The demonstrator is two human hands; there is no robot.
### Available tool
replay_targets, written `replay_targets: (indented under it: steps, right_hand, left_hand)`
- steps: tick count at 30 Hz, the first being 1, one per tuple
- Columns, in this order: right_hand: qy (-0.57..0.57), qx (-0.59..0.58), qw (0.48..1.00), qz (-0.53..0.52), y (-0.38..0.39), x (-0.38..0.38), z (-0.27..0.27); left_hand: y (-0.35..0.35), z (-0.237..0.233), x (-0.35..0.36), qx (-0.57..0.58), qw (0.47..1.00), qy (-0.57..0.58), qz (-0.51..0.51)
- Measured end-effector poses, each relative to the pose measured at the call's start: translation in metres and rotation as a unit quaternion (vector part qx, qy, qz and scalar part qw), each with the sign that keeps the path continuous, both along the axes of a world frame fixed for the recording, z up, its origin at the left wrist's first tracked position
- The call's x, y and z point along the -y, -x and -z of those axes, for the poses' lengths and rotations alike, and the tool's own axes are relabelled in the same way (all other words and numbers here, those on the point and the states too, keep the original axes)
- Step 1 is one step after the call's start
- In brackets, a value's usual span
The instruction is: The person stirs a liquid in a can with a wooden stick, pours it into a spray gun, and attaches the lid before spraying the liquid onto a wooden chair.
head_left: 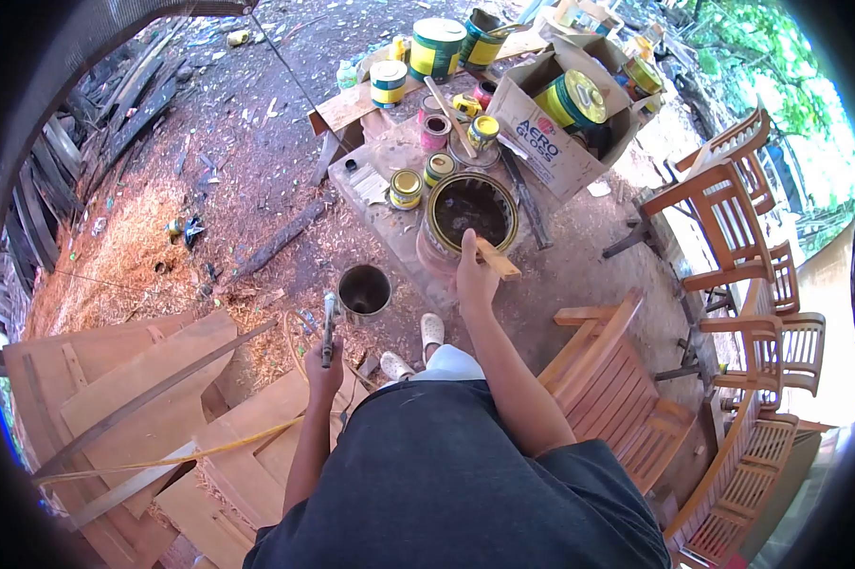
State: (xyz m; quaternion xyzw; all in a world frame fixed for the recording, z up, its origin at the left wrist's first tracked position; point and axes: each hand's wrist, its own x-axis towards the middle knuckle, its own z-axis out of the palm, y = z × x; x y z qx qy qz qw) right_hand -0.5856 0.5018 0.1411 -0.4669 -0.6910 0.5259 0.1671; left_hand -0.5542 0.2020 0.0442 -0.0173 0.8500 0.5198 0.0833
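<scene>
- Tool [329, 322] stands upright in the left hand [323, 365]. The fingers are curled tight round its low end, so it sticks up past them.
- Just beyond the top of the Tool, a dark tin [364, 289] sits on the ground, open at the top. A bump from the Tool could knock it over.
- Further out is the right hand [472, 277]. Its fingers are pressed together round one end of a flat stick [497, 258]. The rest of the stick pokes out to the right of them.
- Right past those fingers is the big can [472, 211], open, with dark stuff inside. The hand is at its near rim; I cannot tell if it touches.
- The big can sits close to the near edge of the table [390, 232]. A hard push could tip it or slop the dark stuff out.
- The stick could also slip from the fingers and drop in.
- Past the big can are small cans [407, 188], then a box [541, 142] with more cans.
- Chairs [731, 213] stand off to the right of the right hand.
</scene>
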Motion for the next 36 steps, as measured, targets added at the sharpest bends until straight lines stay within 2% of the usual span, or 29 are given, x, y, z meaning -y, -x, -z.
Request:
replay_targets:
  steps: [3, 9, 12, 16, 19, 24, 27, 30, 33, 36]
  right_hand:
    - [-0.045, -0.013, 0.996, 0.071, 0.006, 0.012, -0.025]
    - [-0.107, -0.005, 0.994, 0.016, -0.004, -0.028, 0.010]
    - [-0.089, -0.049, 0.995, -0.005, -0.006, -0.053, 0.019]
    - [-0.096, -0.039, 0.994, -0.034, -0.003, -0.100, 0.020]
    - [-0.090, 0.023, 0.995, -0.030, 0.007, -0.129, 0.000]
    - [-0.087, 0.163, 0.982, -0.035, 0.032, -0.169, -0.004]
    - [-0.106, 0.203, 0.970, -0.087, 0.037, -0.185, -0.003]
    - [0.025, 0.228, 0.962, -0.148, 0.037, -0.183, -0.041]
    - [0.020, 0.203, 0.967, -0.151, 0.039, -0.192, -0.019]
    - [0.008, 0.227, 0.966, -0.124, 0.039, -0.182, -0.037]
  left_hand:
    - [-0.001, -0.005, -0.005, -0.010, 1.000, 0.014, -0.006]
    - [0.004, -0.020, -0.020, -0.005, 1.000, -0.006, -0.012]
    - [0.005, -0.030, -0.030, -0.007, 1.000, -0.007, -0.016]
    - [0.002, -0.025, -0.043, -0.013, 0.999, -0.011, -0.040]
    - [0.000, -0.019, -0.048, -0.013, 1.000, -0.001, -0.018]
    - [-0.005, -0.023, -0.065, -0.012, 0.999, 0.038, -0.009]
    - [-0.007, -0.040, -0.086, -0.031, 0.998, 0.050, 0.004]
    - [-0.011, -0.049, -0.102, 0.020, 0.999, 0.030, -0.020]
    - [-0.015, -0.039, -0.105, 0.018, 0.999, 0.049, 0.007]
    - [-0.019, -0.037, -0.112, 0.015, 0.998, 0.058, 0.010]
